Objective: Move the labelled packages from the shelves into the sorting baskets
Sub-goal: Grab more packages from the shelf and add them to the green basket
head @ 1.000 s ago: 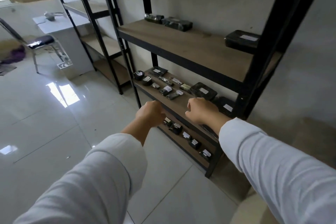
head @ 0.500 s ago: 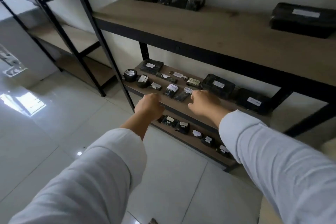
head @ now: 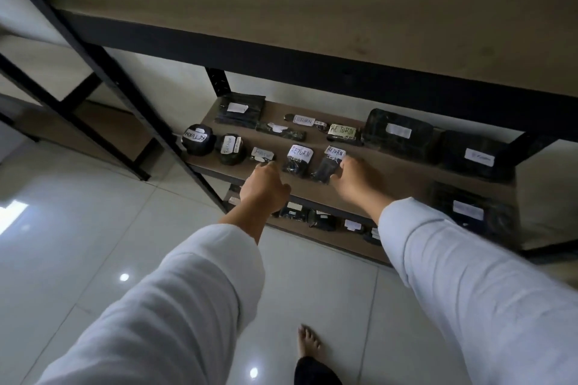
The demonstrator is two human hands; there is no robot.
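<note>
On the middle shelf (head: 406,173) lie several black packages with white labels. My left hand (head: 266,187) reaches over the front edge, its fingertips touching a small package (head: 262,154) with a handwritten label. My right hand (head: 359,180) pinches the lower right of a black pouch marked RETURN (head: 325,167), fingers on its label and thumb below. Between the hands lies a second RETURN pouch (head: 297,161). Two round black packages (head: 198,140) sit at the shelf's left end.
Large flat black packages (head: 398,134) fill the right part of the shelf, and smaller ones lie behind. The upper shelf (head: 281,9) overhangs closely. The bottom shelf (head: 328,242) holds more small packages. A black upright post (head: 125,87) stands left. My bare foot (head: 308,342) rests on glossy tiles.
I have come closer and lower to the rack. Both hands moved forward from above the shelf's edge onto the front row; the fists loosened, and the right closed on a RETURN pouch.
</note>
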